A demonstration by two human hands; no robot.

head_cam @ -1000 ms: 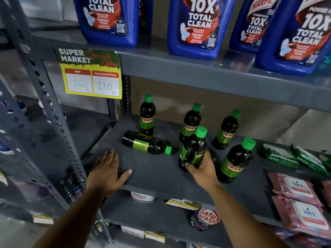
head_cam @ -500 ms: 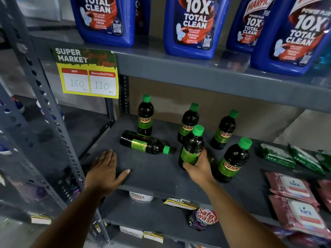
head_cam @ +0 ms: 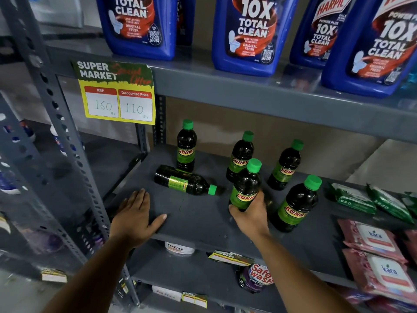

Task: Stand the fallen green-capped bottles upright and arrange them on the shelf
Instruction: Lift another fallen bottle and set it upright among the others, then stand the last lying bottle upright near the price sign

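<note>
Several dark green-capped SUNNY bottles are on the grey middle shelf [head_cam: 203, 224]. One fallen bottle [head_cam: 184, 182] lies on its side, cap pointing right. My right hand [head_cam: 250, 216] grips the lower body of an upright bottle [head_cam: 246, 185] near the shelf's front. Other bottles stand upright: one at the back left [head_cam: 186, 146], one behind the held bottle [head_cam: 240, 155], one at the back right [head_cam: 284, 166], and one at the front right [head_cam: 297, 203]. My left hand [head_cam: 135, 216] rests flat, fingers apart, on the shelf's front left edge.
Green packets [head_cam: 352, 197] and pink Kara wipe packs [head_cam: 372, 239] fill the shelf's right side. Blue Harpic bottles [head_cam: 250, 32] stand on the shelf above, with a yellow price tag [head_cam: 117, 93] hanging below. A grey perforated upright [head_cam: 56, 123] is at left. Tubs sit on the shelf below.
My right hand has tipped the gripped bottle from a slight lean to upright and shifted it a little. The left hand and the fallen bottle have stayed in place.
</note>
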